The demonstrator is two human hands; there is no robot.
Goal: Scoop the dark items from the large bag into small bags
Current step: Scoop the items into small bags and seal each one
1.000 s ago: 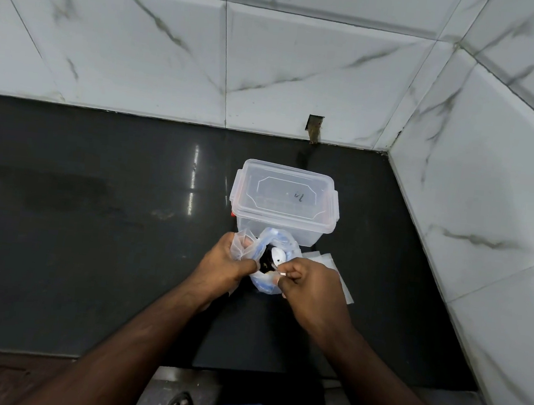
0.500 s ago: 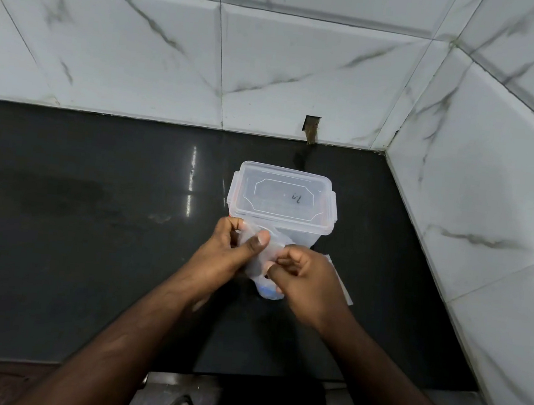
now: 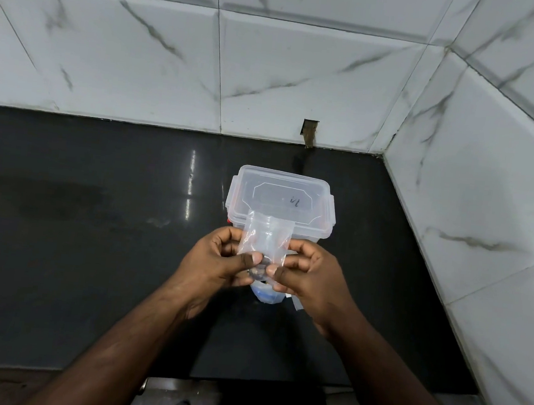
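Head view: both hands, left (image 3: 217,259) and right (image 3: 309,273), pinch a small bag (image 3: 263,239) with dark items (image 3: 258,270) at its bottom, just before the lidded box (image 3: 280,200); large bag (image 3: 266,295) beneath.

Even light, countertop (image 3: 94,218) glare, fisheye edges

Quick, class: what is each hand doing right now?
Left hand: pinching the small bag.
Right hand: pinching the same small bag.

- One head-worn view looks forward and steeply down onto the dark counter (image 3: 91,250); close above the hands
- The tiled wall (image 3: 271,72) lies far; a side wall right
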